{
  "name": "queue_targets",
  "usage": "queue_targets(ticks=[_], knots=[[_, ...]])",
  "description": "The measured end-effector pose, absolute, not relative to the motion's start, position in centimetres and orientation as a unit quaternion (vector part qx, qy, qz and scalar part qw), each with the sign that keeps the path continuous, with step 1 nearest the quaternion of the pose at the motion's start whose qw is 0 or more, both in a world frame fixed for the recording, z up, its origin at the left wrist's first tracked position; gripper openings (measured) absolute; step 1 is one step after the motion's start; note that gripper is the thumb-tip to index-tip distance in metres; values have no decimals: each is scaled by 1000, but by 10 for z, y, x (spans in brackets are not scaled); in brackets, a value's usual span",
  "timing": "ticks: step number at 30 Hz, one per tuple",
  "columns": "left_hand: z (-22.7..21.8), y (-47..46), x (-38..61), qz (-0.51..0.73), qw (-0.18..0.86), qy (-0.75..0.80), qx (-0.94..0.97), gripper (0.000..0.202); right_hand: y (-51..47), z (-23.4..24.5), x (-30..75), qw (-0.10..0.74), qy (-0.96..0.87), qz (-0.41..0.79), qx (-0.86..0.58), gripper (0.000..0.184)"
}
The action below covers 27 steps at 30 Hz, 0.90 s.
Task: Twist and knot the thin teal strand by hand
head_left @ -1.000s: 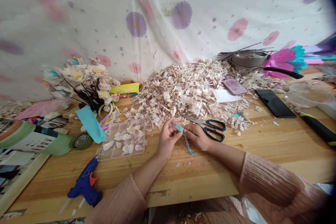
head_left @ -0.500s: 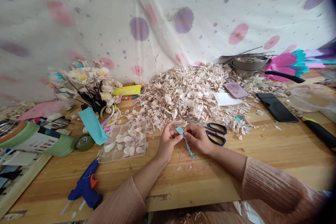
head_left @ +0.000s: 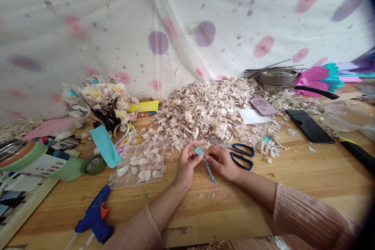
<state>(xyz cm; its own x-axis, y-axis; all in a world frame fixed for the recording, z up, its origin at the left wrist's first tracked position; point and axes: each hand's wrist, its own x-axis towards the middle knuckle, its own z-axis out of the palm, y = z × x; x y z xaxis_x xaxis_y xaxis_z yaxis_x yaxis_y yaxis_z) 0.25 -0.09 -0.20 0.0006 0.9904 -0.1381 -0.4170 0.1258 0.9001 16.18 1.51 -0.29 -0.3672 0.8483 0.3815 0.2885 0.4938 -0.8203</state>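
Observation:
My left hand (head_left: 187, 163) and my right hand (head_left: 222, 161) meet above the wooden table (head_left: 293, 187), both pinching a small teal fringed paper strip (head_left: 206, 162). Its flat end sits between my left thumb and fingers, while the fringed tail hangs down below my right fingers. Blue-handled scissors (head_left: 238, 153) lie just right of my right hand. A clear plastic tray (head_left: 139, 165) with pale petals sits left of my left hand. A large heap of pale petal scraps (head_left: 213, 107) lies behind both hands.
A blue glue gun (head_left: 93, 216) lies at the front left, near a green flask (head_left: 43, 162) on its side and a tape roll (head_left: 94, 164). A paper flower bunch (head_left: 99, 97), teal paper sheet (head_left: 104, 145), black phone (head_left: 310, 125), metal pan (head_left: 277, 76) and clear bowl (head_left: 345, 113) surround the work area.
Both hands keep their pinch on the teal strip with only small finger shifts. The camera has tilted, so everything sits slightly lower in view.

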Motion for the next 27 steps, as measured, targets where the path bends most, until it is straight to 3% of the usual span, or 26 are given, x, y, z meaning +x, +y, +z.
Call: queue_targets(ticks=[6,14,27], knots=[[0,-1,3,578,616,424,327,63,14,-1,161,394,-776,337,-359,24],[2,-1,2,565,635,416,323,63,16,-2,161,446,-739,336,-377,27],[2,-1,1,551,642,412,337,62,17,-5,160,459,-753,313,-352,28]])
